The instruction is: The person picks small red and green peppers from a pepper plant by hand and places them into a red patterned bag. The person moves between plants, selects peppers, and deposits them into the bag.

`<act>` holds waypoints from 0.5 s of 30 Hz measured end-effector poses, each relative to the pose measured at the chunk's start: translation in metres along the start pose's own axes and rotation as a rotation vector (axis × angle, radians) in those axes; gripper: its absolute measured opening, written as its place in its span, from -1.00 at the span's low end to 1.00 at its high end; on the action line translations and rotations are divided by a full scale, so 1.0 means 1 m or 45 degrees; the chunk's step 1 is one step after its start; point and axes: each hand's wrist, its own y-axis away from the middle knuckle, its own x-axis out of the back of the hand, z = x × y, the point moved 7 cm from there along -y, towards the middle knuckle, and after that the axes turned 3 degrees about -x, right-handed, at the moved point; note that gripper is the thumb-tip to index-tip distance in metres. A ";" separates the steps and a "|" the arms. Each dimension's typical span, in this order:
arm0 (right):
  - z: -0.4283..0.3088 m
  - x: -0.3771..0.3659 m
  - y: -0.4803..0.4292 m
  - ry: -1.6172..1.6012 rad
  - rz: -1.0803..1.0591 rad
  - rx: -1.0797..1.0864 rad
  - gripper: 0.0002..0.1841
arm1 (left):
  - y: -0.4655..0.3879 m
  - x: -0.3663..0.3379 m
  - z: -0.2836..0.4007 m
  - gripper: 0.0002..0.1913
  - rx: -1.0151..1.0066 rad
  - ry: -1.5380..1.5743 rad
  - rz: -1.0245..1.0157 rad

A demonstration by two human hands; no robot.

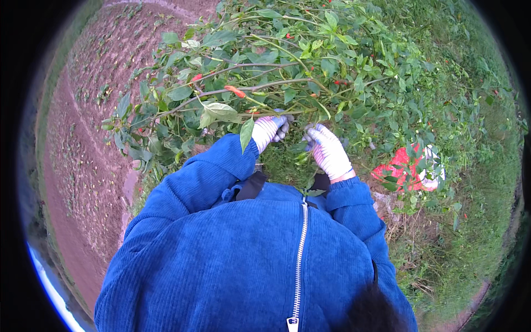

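Observation:
My left hand [271,129], in a striped white and grey work glove, reaches in under a branch of a chili pepper plant [257,58]; leaves and stems partly hide its fingers. Just to its right, my right hand [325,147], gloved alike, has its fingertips bent together among the stems, with small green leaves below them. Whether either hand grips something cannot be told. An orange-red chili pepper [235,91] hangs on the branch above my left hand, and another red chili [197,77] sits further left. Several more red ones are scattered through the foliage.
A red and white bag or cloth [400,170] lies at the right, partly behind leaves. Branches spread across the front, close over both hands. Bare brown soil [95,137] with small plants stretches along the left; grass and weeds [477,232] cover the ground at the right.

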 end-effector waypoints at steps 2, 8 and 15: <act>-0.006 -0.001 0.002 0.303 0.033 -0.027 -0.83 | -0.019 0.000 0.008 -0.77 -0.037 -0.067 0.084; -0.022 0.000 0.009 0.996 0.128 -0.011 -0.77 | -0.035 -0.031 0.002 -0.71 0.321 0.066 -0.083; -0.032 -0.004 0.014 0.901 0.063 0.007 -0.75 | -0.026 -0.038 0.004 -0.66 0.178 0.637 -0.404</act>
